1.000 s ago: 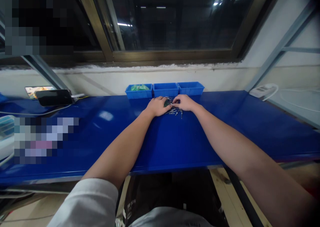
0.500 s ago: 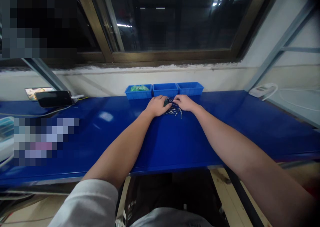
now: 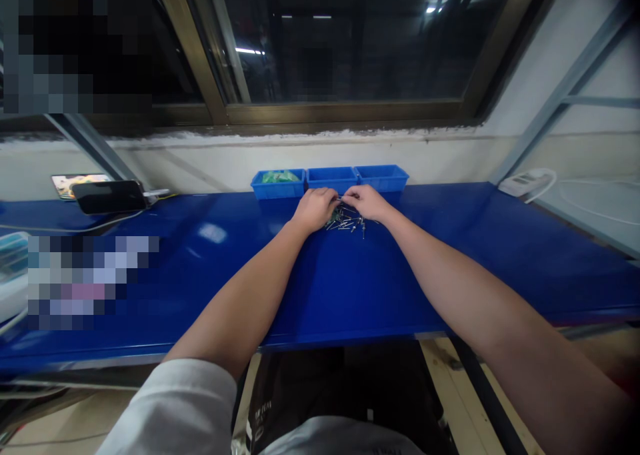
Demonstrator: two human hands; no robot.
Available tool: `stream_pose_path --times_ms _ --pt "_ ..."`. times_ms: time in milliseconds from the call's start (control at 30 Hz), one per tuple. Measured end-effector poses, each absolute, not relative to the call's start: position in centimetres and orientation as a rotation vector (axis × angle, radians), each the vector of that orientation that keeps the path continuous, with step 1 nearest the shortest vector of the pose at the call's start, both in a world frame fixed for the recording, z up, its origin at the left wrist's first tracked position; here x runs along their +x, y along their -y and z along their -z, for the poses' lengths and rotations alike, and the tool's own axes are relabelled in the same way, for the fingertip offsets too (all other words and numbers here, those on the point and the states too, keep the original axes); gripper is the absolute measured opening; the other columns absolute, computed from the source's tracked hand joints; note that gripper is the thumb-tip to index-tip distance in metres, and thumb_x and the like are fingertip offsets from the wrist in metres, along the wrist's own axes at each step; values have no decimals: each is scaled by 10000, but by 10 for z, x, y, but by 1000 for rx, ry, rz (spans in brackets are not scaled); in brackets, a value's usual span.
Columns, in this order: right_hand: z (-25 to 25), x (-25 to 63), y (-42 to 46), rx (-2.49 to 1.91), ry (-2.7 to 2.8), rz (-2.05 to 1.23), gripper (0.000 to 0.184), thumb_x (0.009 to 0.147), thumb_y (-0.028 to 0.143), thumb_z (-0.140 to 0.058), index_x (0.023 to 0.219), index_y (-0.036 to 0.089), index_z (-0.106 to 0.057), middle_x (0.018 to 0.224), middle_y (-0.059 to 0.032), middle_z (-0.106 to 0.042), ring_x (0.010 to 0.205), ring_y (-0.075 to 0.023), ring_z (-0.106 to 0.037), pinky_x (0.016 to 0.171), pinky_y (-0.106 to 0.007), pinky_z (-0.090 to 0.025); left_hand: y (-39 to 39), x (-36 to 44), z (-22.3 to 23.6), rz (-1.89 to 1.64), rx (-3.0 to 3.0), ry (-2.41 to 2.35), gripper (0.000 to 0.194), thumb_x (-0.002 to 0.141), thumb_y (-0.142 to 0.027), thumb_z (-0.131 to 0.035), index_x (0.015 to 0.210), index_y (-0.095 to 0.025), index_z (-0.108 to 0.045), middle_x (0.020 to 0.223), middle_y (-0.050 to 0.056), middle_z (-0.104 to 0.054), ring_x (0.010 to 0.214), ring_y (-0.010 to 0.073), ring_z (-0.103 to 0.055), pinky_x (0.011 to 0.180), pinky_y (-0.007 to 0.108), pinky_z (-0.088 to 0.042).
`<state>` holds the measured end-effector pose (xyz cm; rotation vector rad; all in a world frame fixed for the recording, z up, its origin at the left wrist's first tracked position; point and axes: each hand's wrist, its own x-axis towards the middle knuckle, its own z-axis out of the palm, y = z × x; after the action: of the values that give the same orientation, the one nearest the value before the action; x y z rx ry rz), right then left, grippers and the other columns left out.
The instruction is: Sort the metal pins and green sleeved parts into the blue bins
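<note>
A small pile of thin metal pins with thicker heads, which look like pop rivets (image 3: 343, 224), lies on the blue table in front of the bins. Over its left side is my left hand (image 3: 316, 209), with thumb and fingers pinched together; what they hold, if anything, is too small to make out. Opposite it, my right hand (image 3: 369, 203) is closed in a pinch on what seems to be one slim rivet, its tip close to the left fingertips. Something greenish shows among the rivets beneath my left hand, partly hidden.
Three blue bins stand in a row against the wall: the left bin (image 3: 277, 189) holds a green plastic bag, beside the middle bin (image 3: 331, 177) and right bin (image 3: 383, 179). A phone (image 3: 109, 197) leans at the left. A white power strip (image 3: 523, 181) lies back right.
My left hand has drawn its thumb in from spread to a pinch. Both hands have shifted slightly up, and their fingertips have come closer together above the pile.
</note>
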<state>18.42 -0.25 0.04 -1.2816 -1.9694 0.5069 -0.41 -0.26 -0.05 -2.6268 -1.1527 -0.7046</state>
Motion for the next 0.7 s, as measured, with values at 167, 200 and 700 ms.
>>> stream_pose_path --times_ms 167,200,700 --pt "-1 184 3 -1207 1777 -700 124 816 271 -681 807 147 -679 688 -21 -646 651 -148 -565 671 -309 -441 3 -3 0 684 -2572 1181 251 1010 -251 -464 1044 -142 -688 1036 122 -724 1010 262 -660 890 395 -470" --pt "-2 184 4 -1181 1733 -732 139 799 286 -703 799 150 -672 685 -20 -647 638 -141 -561 665 -308 -446 3 -3 0 682 -2559 1196 261 1012 -253 -456 1039 -142 -691 1033 125 -722 1005 264 -660 886 398 -470" --pt "4 206 -10 -1369 1447 -181 243 759 189 -593 959 148 -725 978 -95 -745 944 -248 -648 925 -413 -493 6 -2 1 749 -2492 1514 503 1007 -410 -413 1393 -94 -473 1306 175 -647 1264 297 -571 1061 444 -424"
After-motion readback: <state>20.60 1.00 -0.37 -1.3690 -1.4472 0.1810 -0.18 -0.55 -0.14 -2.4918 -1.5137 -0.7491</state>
